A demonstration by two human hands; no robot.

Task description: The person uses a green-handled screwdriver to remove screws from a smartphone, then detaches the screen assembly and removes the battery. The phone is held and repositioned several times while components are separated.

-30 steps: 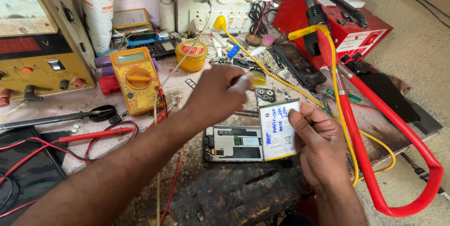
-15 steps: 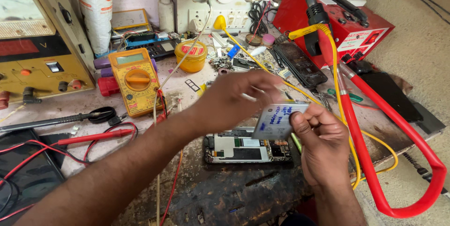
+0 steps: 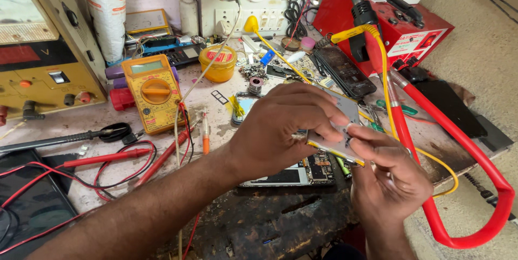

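Two hands meet near the middle of the worktop (image 3: 226, 114). The left hand (image 3: 280, 130) and the right hand (image 3: 388, 176) both have their grip closed on one flat phone battery (image 3: 342, 130), a silver slab with a yellow lower edge, held tilted just above one opened phone (image 3: 294, 173) that lies flat with its circuit board showing (its right end is hidden behind the hands).

To the left lies one yellow multimeter (image 3: 154, 93) with an orange dial, and two red probe leads (image 3: 108, 157) trail from it across the worktop. One small round yellow tin (image 3: 217, 63) with a red label on its lid stands farther back, near the middle. One white bottle (image 3: 189, 14) with a pointed nozzle stands behind it against the wall. At far right is one red box-shaped unit (image 3: 399, 28) bearing a white rectangular label on its sloping face, with a thick red hose (image 3: 458, 152) looping toward the near right. At far left stands one beige power supply (image 3: 40, 55).
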